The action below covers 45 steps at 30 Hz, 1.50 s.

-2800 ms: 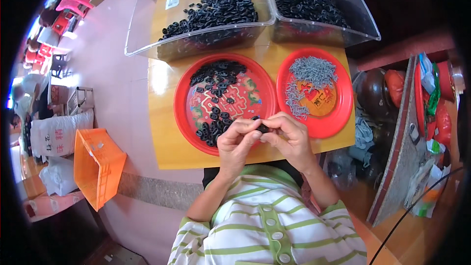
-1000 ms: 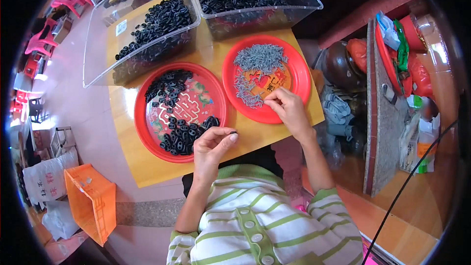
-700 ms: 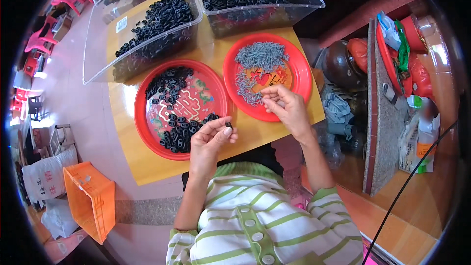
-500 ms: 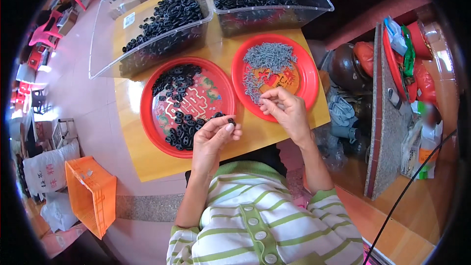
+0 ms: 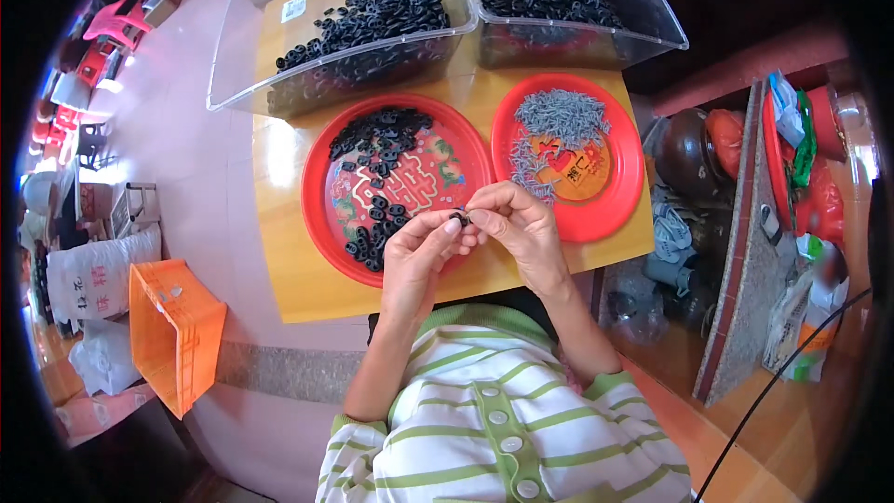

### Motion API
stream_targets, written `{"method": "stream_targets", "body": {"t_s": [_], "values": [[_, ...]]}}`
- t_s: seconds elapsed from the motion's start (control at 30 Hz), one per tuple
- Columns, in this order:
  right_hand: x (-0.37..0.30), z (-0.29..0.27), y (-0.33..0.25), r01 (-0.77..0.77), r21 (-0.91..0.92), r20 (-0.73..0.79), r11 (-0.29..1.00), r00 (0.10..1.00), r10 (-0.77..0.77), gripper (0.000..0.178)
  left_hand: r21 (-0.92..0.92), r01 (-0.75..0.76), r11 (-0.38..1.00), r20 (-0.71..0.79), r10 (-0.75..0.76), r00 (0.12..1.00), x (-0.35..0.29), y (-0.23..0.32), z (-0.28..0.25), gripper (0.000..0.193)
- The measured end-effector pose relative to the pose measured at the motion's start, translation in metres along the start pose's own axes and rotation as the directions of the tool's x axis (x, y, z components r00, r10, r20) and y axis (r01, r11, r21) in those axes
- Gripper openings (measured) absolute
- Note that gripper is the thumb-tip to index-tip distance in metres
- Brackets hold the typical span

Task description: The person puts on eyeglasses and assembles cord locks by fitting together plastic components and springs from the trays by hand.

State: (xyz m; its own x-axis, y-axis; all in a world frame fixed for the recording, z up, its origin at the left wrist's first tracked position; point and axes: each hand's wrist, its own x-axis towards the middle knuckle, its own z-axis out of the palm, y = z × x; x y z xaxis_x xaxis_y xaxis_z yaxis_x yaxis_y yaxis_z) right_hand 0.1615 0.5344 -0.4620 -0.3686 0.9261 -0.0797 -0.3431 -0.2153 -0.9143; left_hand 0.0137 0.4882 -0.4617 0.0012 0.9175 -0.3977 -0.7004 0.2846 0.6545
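My two hands meet over the near edge of a red patterned tray. Between the thumb and fingers of my left hand is a small black oval piece with holes. My right hand pinches with thumb and forefinger right against that piece; whatever is in its fingertips is too small and covered to make out. Loose black pieces of the same kind lie in the tray's far and left parts. To the right, a second red tray bears a heap of small grey screw-like pins.
Two clear plastic bins full of black pieces stand at the back of the yellow table. An orange crate is on the floor at left. Right of the table, a stone-topped ledge rises beside a brown jar.
My right hand has come left from the edge of the pin tray to meet my left hand at the black piece. The whole view has shifted, with the table further right.
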Motion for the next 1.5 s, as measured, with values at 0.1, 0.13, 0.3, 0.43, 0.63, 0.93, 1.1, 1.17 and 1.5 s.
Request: {"method": "stream_targets", "body": {"t_s": [0.1, 0.13, 0.3, 0.43, 0.63, 0.93, 1.1, 1.17, 1.5], "values": [[0.002, 0.005, 0.002, -0.005, 0.035, 0.003, 0.999, 1.000, 0.005, 0.007, -0.004, -0.014, 1.000, 0.009, 0.014, 1.000, 0.000, 0.002, -0.002, 0.016], [0.002, 0.005, 0.003, -0.008, 0.035, 0.004, 0.999, 1.000, 0.007, 0.007, -0.007, -0.018, 1.000, 0.012, 0.018, 1.000, 0.000, 0.002, -0.002, 0.016], [0.003, 0.008, 0.005, -0.005, 0.049, 0.023, 0.999, 1.000, 0.004, 0.007, -0.015, -0.024, 1.000, -0.003, 0.024, 1.000, 0.000, 0.002, -0.005, 0.016], [0.001, 0.011, 0.006, 0.035, 0.004, 0.033, 0.999, 0.999, -0.035, 0.007, -0.010, -0.040, 0.999, -0.031, 0.040, 0.999, -0.002, 0.003, -0.006, 0.015], [-0.005, 0.012, 0.005, 0.060, -0.032, 0.005, 0.998, 0.998, -0.059, 0.009, 0.184, -0.044, 0.982, -0.035, 0.051, 0.998, -0.001, 0.007, -0.007, 0.015], [-0.003, 0.013, 0.002, 0.076, -0.233, -0.028, 0.970, 0.996, -0.085, 0.010, 0.147, -0.040, 0.988, -0.018, 0.043, 0.999, 0.001, 0.010, -0.008, 0.017], [-0.004, 0.017, 0.007, 0.093, -0.300, -0.036, 0.949, 0.993, -0.109, 0.008, 0.244, -0.112, 0.963, -0.021, 0.121, 0.992, 0.000, 0.006, -0.009, 0.016], [-0.005, 0.018, 0.009, 0.081, -0.285, -0.039, 0.955, 0.995, -0.096, 0.009, 0.288, -0.137, 0.948, -0.033, 0.153, 0.988, 0.000, 0.006, -0.008, 0.015], [-0.006, 0.033, 0.006, -0.103, -0.131, 0.032, 0.986, 0.994, 0.108, 0.011, 0.247, -0.075, 0.966, -0.063, 0.094, 0.994, -0.009, 0.012, -0.030, 0.016]]}}
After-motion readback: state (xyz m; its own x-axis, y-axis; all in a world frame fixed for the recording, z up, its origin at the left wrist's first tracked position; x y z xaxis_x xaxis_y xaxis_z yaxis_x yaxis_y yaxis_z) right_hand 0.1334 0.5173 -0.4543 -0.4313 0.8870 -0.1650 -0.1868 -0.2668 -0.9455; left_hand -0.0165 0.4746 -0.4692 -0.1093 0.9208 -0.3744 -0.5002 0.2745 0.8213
